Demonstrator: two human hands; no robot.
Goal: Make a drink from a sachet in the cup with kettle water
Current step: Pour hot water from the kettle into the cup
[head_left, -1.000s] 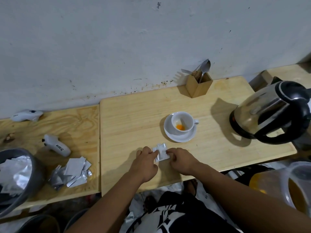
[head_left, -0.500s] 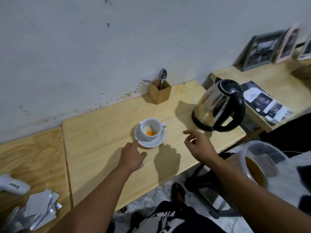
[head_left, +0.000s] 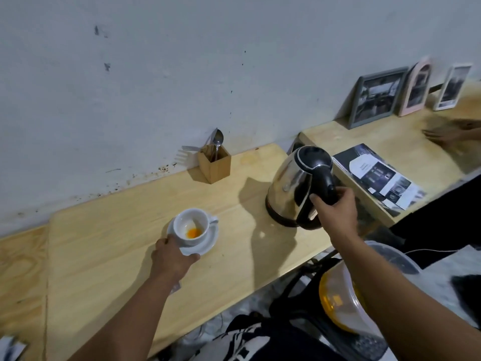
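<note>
A white cup [head_left: 191, 225] with orange powder at its bottom stands on a white saucer [head_left: 208, 244] in the middle of the wooden table [head_left: 109, 243]. My left hand [head_left: 173, 256] grips the saucer's near-left rim, thumb on top. A steel kettle [head_left: 294, 188] with a black lid and handle stands to the right on the table. My right hand [head_left: 334, 212] is closed around its handle. A corner of the sachet [head_left: 176, 287] peeks out beneath my left forearm.
A wooden holder [head_left: 214, 164] with a spoon and fork stands at the wall. To the right lie a brochure [head_left: 377, 175] and picture frames [head_left: 376, 97], with another person's hand [head_left: 447, 132] beyond. A clear tub [head_left: 346, 300] with orange liquid sits below the table edge.
Both hands left the sachet on the table. My left hand moved to the saucer and took its rim. My right hand reached right and closed on the kettle handle. The view swung right.
</note>
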